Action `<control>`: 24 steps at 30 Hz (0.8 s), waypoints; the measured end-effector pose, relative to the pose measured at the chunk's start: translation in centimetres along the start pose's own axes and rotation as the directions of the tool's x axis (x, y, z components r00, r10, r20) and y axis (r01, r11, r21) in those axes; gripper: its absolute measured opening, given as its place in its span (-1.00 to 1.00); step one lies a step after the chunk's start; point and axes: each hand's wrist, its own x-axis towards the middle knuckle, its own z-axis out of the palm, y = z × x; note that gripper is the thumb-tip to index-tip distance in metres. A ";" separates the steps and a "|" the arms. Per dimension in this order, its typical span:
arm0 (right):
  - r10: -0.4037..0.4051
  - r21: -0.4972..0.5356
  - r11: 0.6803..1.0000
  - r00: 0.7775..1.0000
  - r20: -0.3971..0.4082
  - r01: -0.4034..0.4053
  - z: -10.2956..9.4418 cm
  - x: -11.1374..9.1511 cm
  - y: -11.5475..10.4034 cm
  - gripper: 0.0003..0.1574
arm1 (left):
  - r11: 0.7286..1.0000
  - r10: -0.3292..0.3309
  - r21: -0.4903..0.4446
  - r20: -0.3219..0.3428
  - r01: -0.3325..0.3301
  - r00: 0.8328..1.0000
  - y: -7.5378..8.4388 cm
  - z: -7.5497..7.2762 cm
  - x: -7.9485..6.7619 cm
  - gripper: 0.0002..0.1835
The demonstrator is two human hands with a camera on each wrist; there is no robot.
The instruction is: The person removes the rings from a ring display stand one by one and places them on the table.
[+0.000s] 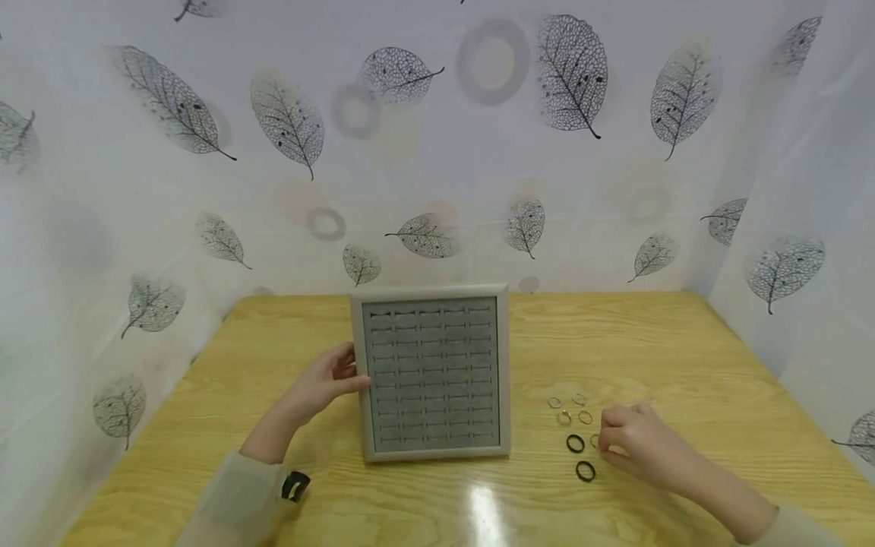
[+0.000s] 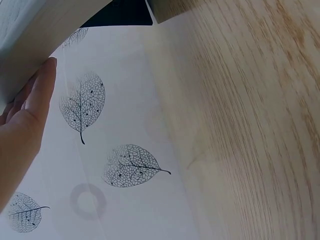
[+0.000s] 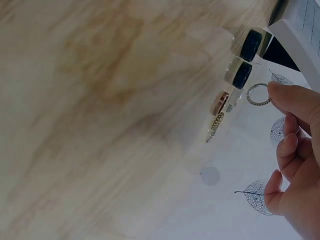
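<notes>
A ring display board [image 1: 431, 365] stands upright on the table, its grey slotted insert set in a pale frame. My left hand [image 1: 328, 382] grips the frame's left side, thumb on the front and fingers behind; the left wrist view shows the fingers [image 2: 42, 90] against the frame. To the right of the board, my right hand [image 1: 639, 441] pinches a thin twisted silver ring [image 3: 259, 104] between thumb and fingertip. In the right wrist view that ring is held up, with its round opening showing. Beside the hand lie two black rings [image 3: 250, 45] and several silver and gold-toned rings [image 3: 219, 103].
A wooden table [image 1: 287, 334] carries everything, with a leaf-printed white curtain [image 1: 437, 167] behind it and at both sides. A small black object [image 1: 295, 486] shows by the left sleeve [image 1: 235, 490]. Light glares on the tabletop in front of the board.
</notes>
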 end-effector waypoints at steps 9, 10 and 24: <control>0.061 0.041 0.997 0.987 0.147 -0.068 0.7 -0.8 -0.4 -0.74 | 1.000 -0.009 0.025 -0.004 0.009 1.000 0.3 0.2 0.0 -0.30; 0.066 0.046 0.996 0.986 0.150 -0.074 0.8 -0.8 -0.5 -0.74 | 1.000 -0.007 0.029 -0.004 0.007 1.000 0.3 0.2 0.0 -0.30; 0.098 0.086 0.989 0.976 0.196 -0.117 1.0 -1.8 -0.6 -0.71 | 0.994 -0.002 0.110 -0.033 0.005 0.999 0.0 0.3 -0.2 -0.36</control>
